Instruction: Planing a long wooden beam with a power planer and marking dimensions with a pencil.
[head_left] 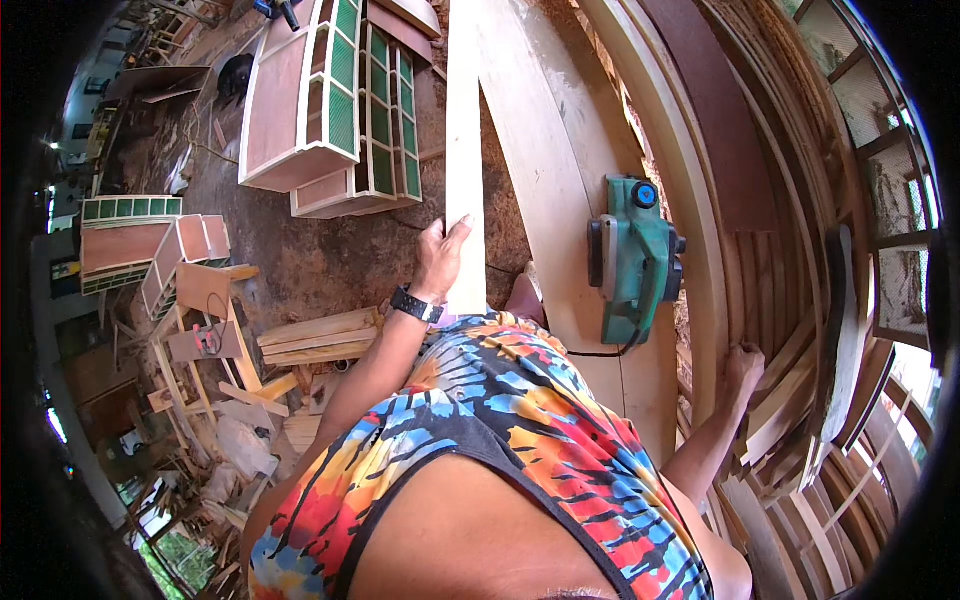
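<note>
My left hand (pixel 440 260), with a black watch at the wrist, grips a long pale board (pixel 463 130) that runs away from my waist. A green electric planer (pixel 640 265) lies on wide light boards (pixel 535 140) to the right, its black cord trailing toward me. My right hand (pixel 742 370) is off to the right of the planer, fingers curled at the stacked timber strips (pixel 775 420); what it holds, if anything, is hidden.
Cabinets with green panels (pixel 330 100) stand ahead-left, more (pixel 130 250) at far left. A wooden frame (pixel 205 345), cut boards (pixel 320 340) and scraps lie on the dirty floor (pixel 270 260). Timber lines the right side beside windows (pixel 890 210).
</note>
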